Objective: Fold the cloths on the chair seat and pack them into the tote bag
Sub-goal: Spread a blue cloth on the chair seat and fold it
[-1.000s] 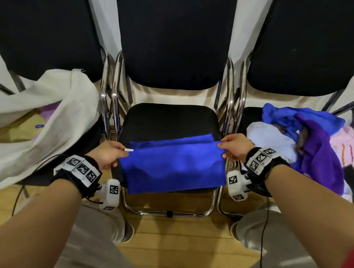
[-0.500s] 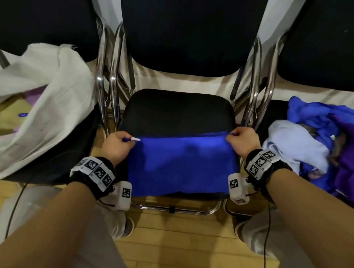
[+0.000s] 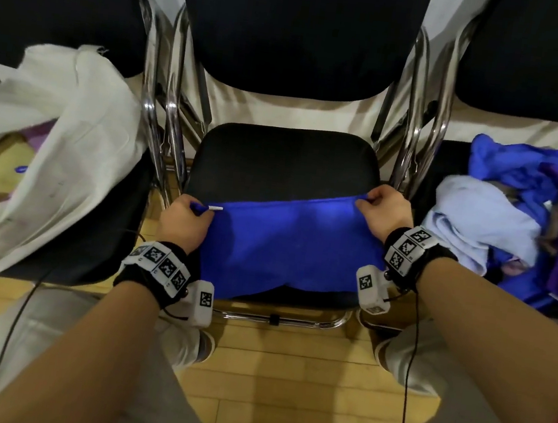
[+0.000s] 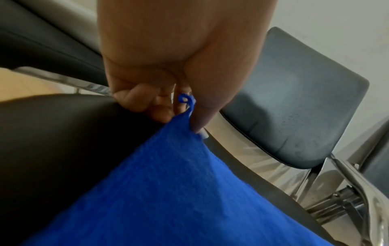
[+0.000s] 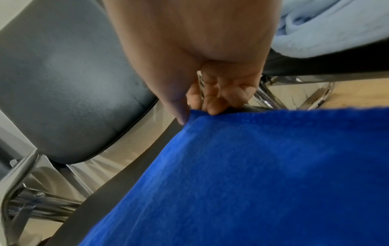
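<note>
From the head view, the blue cloth point(image 3: 287, 244) lies across the front of the middle chair seat point(image 3: 288, 156), its near edge hanging over the seat's front. The left hand point(image 3: 183, 224) pinches one far corner and the right hand point(image 3: 384, 212) pinches the other, so the cloth's long axis runs from grip to grip, side to side, with the held edge pointing toward the chair back. The tote bag point(image 3: 67, 150) lies well out beyond the left grip, and a heap of cloths point(image 3: 522, 220) beyond the right grip.

In the left wrist view, thumb and curled fingers point(image 4: 145, 101) close on the very tip of the corner, beside a small loop; so thin a hold could slip and skew the fold.

In the right wrist view, the fingertips point(image 5: 212, 106) clamp the hem; uneven pulling might drag the overhanging cloth off the seat.
</note>
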{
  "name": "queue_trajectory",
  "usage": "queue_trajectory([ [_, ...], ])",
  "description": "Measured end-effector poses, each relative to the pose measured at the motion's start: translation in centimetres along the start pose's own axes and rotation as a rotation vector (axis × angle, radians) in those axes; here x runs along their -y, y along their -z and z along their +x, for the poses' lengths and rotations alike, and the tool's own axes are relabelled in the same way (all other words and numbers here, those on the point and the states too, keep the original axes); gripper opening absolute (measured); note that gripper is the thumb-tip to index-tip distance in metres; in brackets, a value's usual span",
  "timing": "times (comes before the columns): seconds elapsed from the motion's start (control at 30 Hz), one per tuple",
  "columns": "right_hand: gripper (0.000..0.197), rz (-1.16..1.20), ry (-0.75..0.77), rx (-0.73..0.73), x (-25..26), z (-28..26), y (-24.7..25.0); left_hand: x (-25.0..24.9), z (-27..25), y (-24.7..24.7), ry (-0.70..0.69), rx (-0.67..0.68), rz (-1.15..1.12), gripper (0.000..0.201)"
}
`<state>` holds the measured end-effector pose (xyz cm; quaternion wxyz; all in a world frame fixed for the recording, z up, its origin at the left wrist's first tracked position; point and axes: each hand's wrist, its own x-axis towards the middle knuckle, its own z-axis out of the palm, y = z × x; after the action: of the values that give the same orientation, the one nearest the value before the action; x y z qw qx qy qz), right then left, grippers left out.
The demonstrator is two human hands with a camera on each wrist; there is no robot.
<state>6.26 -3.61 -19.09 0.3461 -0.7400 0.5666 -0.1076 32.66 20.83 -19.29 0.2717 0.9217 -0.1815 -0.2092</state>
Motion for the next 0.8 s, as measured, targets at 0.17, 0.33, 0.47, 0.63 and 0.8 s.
queue_trajectory([
  [0.17, 0.028, -0.031, -0.003, 0.047, -1.1, -1.6, 1.1, 0.0, -1.5, 0.4, -0.001, 0.034, 0.032, 0.035],
  [0.33, 0.026, -0.094, 0.025, 0.112, -1.4, -2.6, 1.7, -0.4, -2.2, 0.7, -0.003, 0.025, 0.011, 0.025],
  [0.47, 0.034, -0.202, 0.125, 0.057, -0.8, -2.5, 1.8, -1.1, -1.8, 1.0, -0.015, 0.054, -0.039, 0.028],
  [0.63, 0.034, -0.406, 0.368, 0.121, 2.3, -1.8, 1.0, -2.4, -0.5, 1.2, -0.07, 0.126, 0.049, 0.019],
  [0.8, 0.031, -0.677, 0.493, 0.228, 5.0, -0.8, -0.2, -3.7, 0.6, 0.8, -0.192, 0.25, 0.337, 0.018],
])
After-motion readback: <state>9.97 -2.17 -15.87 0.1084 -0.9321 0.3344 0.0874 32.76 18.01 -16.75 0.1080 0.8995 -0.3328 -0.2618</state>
